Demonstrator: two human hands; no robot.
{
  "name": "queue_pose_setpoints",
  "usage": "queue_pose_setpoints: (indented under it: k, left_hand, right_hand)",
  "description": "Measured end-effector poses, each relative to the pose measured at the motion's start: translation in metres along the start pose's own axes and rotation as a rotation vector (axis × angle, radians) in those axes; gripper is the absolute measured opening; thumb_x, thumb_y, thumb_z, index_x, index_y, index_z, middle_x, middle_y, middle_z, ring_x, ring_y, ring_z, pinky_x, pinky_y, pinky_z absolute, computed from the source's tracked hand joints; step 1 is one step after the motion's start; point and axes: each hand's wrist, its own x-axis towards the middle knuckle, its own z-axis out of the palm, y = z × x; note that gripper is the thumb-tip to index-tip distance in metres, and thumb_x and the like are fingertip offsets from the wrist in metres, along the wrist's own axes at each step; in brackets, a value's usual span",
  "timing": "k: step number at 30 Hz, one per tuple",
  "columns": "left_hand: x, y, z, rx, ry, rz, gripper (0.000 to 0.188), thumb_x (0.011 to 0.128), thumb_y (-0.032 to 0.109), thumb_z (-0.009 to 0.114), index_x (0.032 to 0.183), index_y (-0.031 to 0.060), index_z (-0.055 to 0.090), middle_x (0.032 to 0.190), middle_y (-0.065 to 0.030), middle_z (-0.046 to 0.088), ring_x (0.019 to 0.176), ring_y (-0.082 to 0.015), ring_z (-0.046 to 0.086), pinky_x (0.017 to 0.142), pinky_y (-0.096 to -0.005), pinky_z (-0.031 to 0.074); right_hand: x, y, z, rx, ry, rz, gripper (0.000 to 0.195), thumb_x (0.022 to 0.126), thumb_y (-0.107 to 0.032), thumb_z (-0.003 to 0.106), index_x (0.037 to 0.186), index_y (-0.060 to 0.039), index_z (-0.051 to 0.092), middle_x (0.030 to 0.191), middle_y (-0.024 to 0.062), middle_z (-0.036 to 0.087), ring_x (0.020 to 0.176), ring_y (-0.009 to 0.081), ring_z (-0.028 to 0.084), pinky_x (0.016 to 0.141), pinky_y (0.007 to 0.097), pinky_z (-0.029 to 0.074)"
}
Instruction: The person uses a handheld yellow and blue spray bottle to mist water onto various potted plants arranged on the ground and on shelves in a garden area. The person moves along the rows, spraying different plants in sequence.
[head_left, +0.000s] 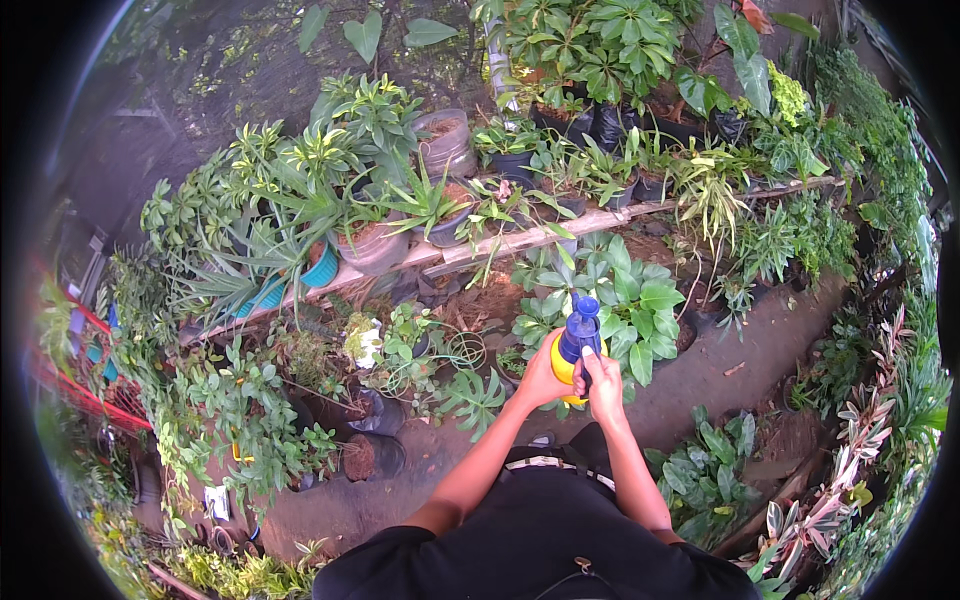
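Note:
A pump sprayer (583, 324) with a blue head and a yellow bottle is held out in front of my body. Its nozzle points away from me, over a broad-leaved potted plant (652, 300). My left hand (546, 375) wraps the yellow bottle from the left side. On the sprayer's handle, my right hand (602, 381) is closed with the thumb on top. My fingers hide much of the bottle. A wooden plank shelf (517, 244) with potted plants runs across beyond the sprayer.
Aloe in a pot (450, 217) and turquoise pots (321, 266) line the shelf. Soil-filled black bags (373, 456) stand on the dirt path (315, 517) to the left. A coiled green hose or cord (461, 351) lies among the plants. Dense foliage (712, 465) borders the right side.

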Motion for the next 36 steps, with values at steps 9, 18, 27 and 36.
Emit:
queue_pose_setpoints:
  k: [9,18,27,36]
  left_hand:
    - [0.010,0.008,0.011,-0.037,-0.080,0.025,0.123,0.049,0.028,0.099,0.154,0.0093,0.037,0.137,-0.0171,0.062,0.127,-0.0319,0.063,0.108,-0.0438,0.049]
    - [0.021,0.013,0.022,-0.028,-0.098,0.067,0.122,0.049,0.029,0.101,0.152,0.0102,0.039,0.137,-0.0159,0.062,0.127,-0.0315,0.062,0.109,-0.0436,0.048]
    - [0.034,0.010,0.042,-0.095,-0.144,0.188,0.119,0.051,0.027,0.101,0.152,0.0095,0.040,0.138,-0.0154,0.060,0.127,-0.0294,0.061,0.110,-0.0429,0.047]
    - [0.042,0.006,0.062,-0.147,-0.230,0.210,0.125,0.054,0.026,0.101,0.156,0.0096,0.031,0.142,-0.0179,0.057,0.130,-0.0320,0.059,0.111,-0.0445,0.047]
  right_hand:
    - [-0.005,-0.005,-0.012,-0.016,0.073,-0.042,0.046,0.109,-0.036,0.053,0.077,-0.0034,0.058,0.059,0.0012,0.052,0.048,0.0101,0.047,0.049,0.0265,0.040]
    - [-0.007,-0.008,-0.026,-0.044,0.109,-0.108,0.046,0.109,-0.038,0.053,0.078,-0.0047,0.060,0.059,0.0000,0.054,0.050,0.0089,0.049,0.048,0.0256,0.039]
    - [-0.014,-0.018,-0.037,-0.075,0.182,-0.134,0.047,0.109,-0.036,0.052,0.077,-0.0026,0.059,0.059,0.0026,0.053,0.050,0.0120,0.049,0.051,0.0276,0.040]
    - [-0.019,-0.021,-0.046,0.049,0.289,-0.190,0.046,0.107,-0.038,0.054,0.077,-0.0038,0.056,0.059,0.0032,0.052,0.049,0.0121,0.047,0.050,0.0283,0.041]
